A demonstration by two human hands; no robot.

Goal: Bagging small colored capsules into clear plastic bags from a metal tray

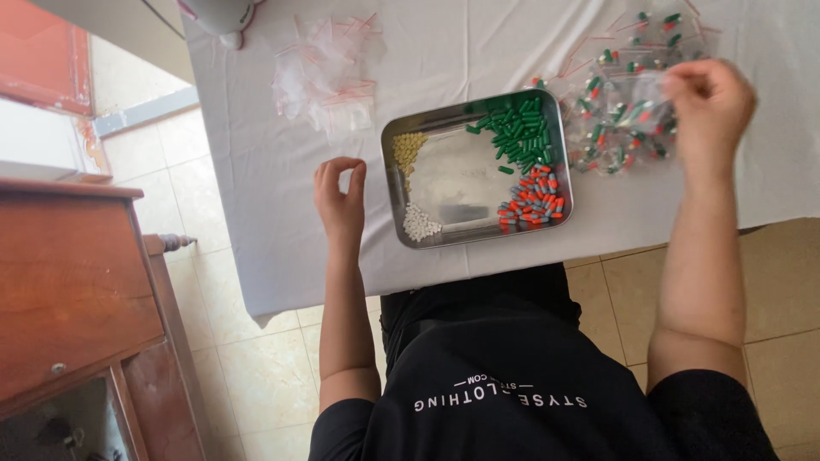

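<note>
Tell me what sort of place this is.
Probably a home or small workroom used for packing capsules: a cloth-covered table on a tiled floor, a metal tray of sorted capsules, small plastic bags and a wooden cabinet.

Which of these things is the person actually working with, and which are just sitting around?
In use: metal tray of capsules and tablets, filled small bags under the right hand, empty bags, left hand.
Lying about: wooden cabinet, white object.

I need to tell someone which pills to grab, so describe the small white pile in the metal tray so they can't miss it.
Find the metal tray on the white tablecloth. The white pills sit in the tray corner nearest the person's left hand. They are the only plain white pile; the others are yellow, green, or orange-and-grey.
</note>
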